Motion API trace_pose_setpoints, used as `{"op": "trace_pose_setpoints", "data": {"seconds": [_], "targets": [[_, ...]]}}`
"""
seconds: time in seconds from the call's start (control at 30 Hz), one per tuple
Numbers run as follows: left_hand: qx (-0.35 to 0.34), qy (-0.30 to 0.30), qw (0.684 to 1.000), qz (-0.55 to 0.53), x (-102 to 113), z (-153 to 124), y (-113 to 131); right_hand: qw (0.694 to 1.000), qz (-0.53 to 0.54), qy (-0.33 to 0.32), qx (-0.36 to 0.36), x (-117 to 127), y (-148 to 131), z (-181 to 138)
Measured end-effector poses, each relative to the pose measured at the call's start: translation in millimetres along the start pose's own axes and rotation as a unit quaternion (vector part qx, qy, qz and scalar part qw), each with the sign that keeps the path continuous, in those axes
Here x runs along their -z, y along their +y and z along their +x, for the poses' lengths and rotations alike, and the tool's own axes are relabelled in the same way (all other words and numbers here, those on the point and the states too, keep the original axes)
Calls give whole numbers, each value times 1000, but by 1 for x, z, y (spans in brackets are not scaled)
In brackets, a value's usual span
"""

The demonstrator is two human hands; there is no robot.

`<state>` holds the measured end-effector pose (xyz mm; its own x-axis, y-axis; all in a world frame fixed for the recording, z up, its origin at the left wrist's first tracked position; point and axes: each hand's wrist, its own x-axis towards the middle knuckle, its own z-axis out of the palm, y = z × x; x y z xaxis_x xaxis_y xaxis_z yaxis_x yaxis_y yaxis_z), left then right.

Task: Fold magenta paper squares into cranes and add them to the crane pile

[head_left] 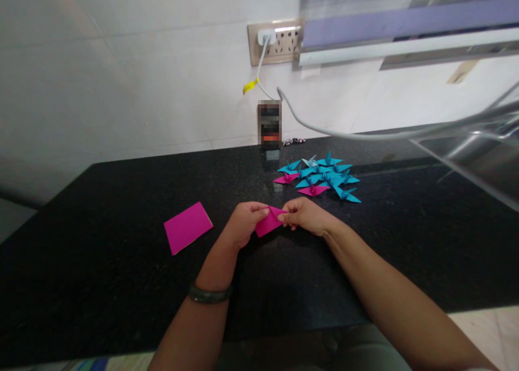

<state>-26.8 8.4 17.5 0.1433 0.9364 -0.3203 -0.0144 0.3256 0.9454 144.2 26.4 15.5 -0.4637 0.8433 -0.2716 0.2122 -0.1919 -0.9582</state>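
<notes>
A partly folded piece of pink origami paper (268, 226) is held just above the black counter, between both hands. My left hand (246, 219) pinches its left side, thumb on top. At the upper right corner, my right hand (302, 215) grips it between thumb and fingers. To the left lies a stack of pink paper (188, 227). Beyond my right hand sits a group of folded paper cranes, several of them blue (325, 177), one pale (310, 161) and two pink, the nearer pink crane (313, 190) close to my knuckles.
A small box with a blurred front (270, 125) leans by the tiled wall, a beaded string (293, 141) beside it. A white cable (324, 131) runs from the wall socket (279, 42) toward a metal rack (478, 127) at right. The black counter (101, 284) has its front edge near my forearms.
</notes>
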Motion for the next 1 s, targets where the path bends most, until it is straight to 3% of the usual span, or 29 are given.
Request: {"op": "trace_pose_setpoints", "data": {"seconds": [0.47, 0.6, 0.8, 0.9, 1.0], "targets": [[-3, -12, 1000, 0, 0, -1, 0, 1000, -4, 21, -9, 0, 1, 1], [-7, 12, 1000, -15, 0, 0, 1, 1000, -6, 23, 9, -2, 1, 2], [-1, 51, 996, -68, 0, 0, 4, 983, -80, 77, 149, 0, 3, 5], [11, 53, 995, -79, 0, 0, 5, 965, -121, 63, 223, 3, 5, 5], [10, 54, 995, -85, 0, 0, 4, 960, -134, 37, 242, 6, 7, 4]]}}
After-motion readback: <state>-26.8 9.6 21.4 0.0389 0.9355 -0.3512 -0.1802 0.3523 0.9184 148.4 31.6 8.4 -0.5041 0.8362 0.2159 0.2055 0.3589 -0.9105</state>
